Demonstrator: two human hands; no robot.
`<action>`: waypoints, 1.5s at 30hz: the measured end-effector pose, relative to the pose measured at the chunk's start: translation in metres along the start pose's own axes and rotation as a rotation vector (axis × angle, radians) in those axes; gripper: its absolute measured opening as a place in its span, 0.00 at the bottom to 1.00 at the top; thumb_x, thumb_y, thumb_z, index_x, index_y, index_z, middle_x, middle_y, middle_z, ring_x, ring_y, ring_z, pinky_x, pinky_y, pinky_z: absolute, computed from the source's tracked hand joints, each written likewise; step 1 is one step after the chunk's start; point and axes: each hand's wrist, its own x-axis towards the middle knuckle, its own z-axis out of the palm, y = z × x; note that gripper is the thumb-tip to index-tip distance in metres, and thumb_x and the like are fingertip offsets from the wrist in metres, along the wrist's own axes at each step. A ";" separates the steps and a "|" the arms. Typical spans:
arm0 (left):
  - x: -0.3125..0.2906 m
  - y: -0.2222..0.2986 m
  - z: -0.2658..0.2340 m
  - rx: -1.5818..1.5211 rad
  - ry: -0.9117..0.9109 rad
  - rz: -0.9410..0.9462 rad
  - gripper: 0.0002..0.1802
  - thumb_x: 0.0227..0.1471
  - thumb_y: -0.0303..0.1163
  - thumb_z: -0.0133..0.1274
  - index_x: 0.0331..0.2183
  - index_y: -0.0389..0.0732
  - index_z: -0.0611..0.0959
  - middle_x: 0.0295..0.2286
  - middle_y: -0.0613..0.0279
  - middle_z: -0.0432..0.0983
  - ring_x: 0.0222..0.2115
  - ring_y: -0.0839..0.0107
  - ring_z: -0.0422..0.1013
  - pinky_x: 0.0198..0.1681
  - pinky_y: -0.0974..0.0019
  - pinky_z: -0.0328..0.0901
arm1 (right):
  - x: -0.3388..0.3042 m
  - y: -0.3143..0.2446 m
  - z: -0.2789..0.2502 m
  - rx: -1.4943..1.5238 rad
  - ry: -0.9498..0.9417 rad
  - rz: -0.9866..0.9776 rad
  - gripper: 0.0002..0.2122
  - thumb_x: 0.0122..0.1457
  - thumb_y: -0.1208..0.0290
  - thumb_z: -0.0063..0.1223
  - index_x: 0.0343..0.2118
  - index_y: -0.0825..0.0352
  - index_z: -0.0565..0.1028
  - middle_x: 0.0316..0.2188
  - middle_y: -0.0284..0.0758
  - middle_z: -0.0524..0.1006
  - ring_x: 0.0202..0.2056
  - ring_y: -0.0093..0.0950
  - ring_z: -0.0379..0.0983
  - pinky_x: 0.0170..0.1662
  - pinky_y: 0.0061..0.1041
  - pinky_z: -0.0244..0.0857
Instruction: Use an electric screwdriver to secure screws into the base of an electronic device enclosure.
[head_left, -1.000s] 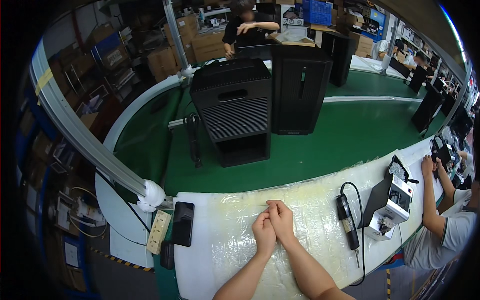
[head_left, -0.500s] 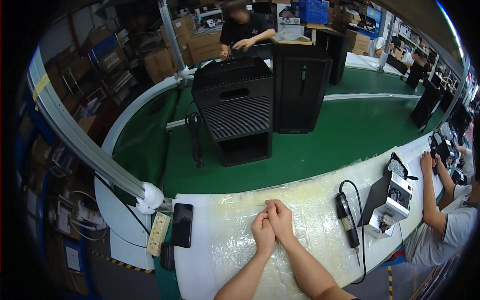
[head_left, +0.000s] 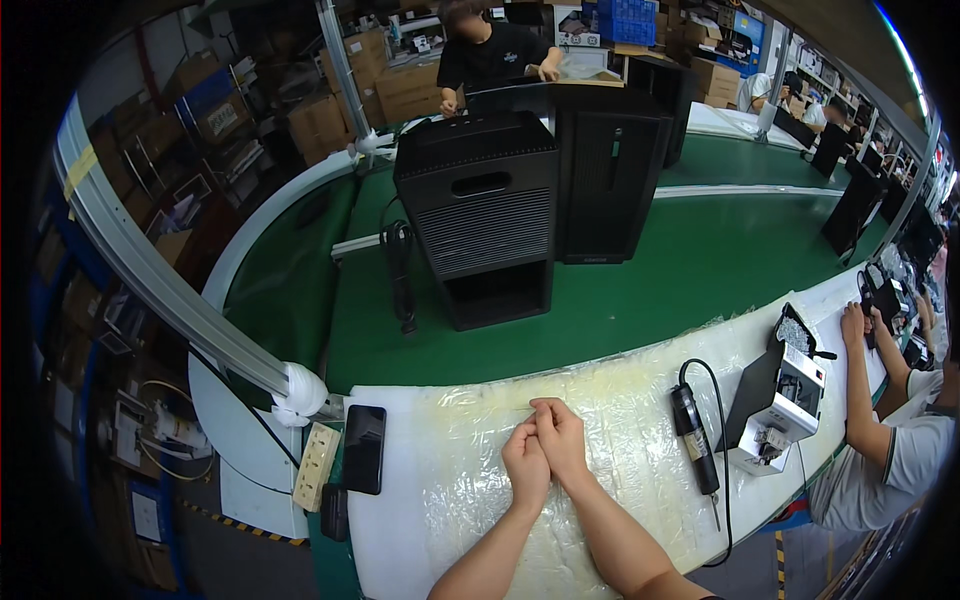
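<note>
My left hand point(head_left: 525, 466) and my right hand point(head_left: 562, 444) rest together over the plastic-wrapped work surface point(head_left: 460, 450). Both have their fingers closed, the fingertips meeting at the top. Whatever may be between them is hidden. To the right of my hands lies a black electric screwdriver point(head_left: 694, 440) with a looped cord, its bit pointing toward me. A black phone point(head_left: 365, 450) lies flat to the left. Neither hand touches these things.
Black tower-shaped cabinets point(head_left: 485, 220) stand on the green conveyor belt point(head_left: 610, 310) ahead. A white-and-black box point(head_left: 785, 400) and a black tray of screws point(head_left: 795, 330) sit at right. A power strip point(head_left: 317, 467) lies left. Co-workers point(head_left: 495, 60) stand across and at right.
The nearest black cabinets have shifted slightly to the right on the belt. Across the belt, the co-worker's hands have spread apart. My own hands look nearly unmoved.
</note>
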 end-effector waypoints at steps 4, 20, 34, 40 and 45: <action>0.000 0.001 0.000 0.006 -0.013 -0.027 0.11 0.55 0.18 0.41 0.27 0.29 0.79 0.33 0.57 0.79 0.32 0.76 0.71 0.38 0.71 0.66 | 0.000 0.001 -0.001 0.009 -0.003 0.001 0.12 0.64 0.69 0.47 0.39 0.73 0.78 0.23 0.41 0.80 0.26 0.27 0.77 0.31 0.25 0.70; 0.003 -0.011 -0.001 0.024 0.016 0.021 0.10 0.54 0.19 0.43 0.27 0.31 0.79 0.28 0.63 0.77 0.29 0.78 0.69 0.34 0.73 0.66 | 0.000 0.001 -0.001 -0.058 -0.008 0.021 0.12 0.63 0.71 0.45 0.40 0.73 0.77 0.28 0.40 0.80 0.31 0.26 0.76 0.36 0.25 0.70; 0.005 -0.021 0.004 -0.068 0.043 0.004 0.10 0.58 0.23 0.46 0.23 0.36 0.75 0.25 0.65 0.73 0.27 0.78 0.67 0.29 0.73 0.64 | 0.000 0.006 -0.002 -0.115 0.008 -0.018 0.13 0.64 0.67 0.45 0.42 0.70 0.77 0.28 0.44 0.80 0.31 0.36 0.79 0.37 0.30 0.72; 0.004 -0.012 0.004 -0.073 0.027 -0.023 0.10 0.57 0.23 0.46 0.23 0.37 0.73 0.24 0.66 0.72 0.26 0.78 0.66 0.28 0.73 0.63 | 0.000 0.005 -0.001 -0.093 0.013 -0.011 0.13 0.63 0.64 0.46 0.40 0.67 0.78 0.30 0.47 0.80 0.32 0.44 0.79 0.36 0.36 0.71; 0.004 -0.014 0.005 -0.090 0.036 -0.033 0.10 0.57 0.23 0.46 0.23 0.36 0.74 0.24 0.65 0.72 0.26 0.78 0.66 0.29 0.73 0.63 | 0.000 0.006 0.000 -0.104 0.013 -0.016 0.14 0.63 0.64 0.45 0.40 0.67 0.78 0.29 0.47 0.80 0.32 0.44 0.79 0.36 0.37 0.71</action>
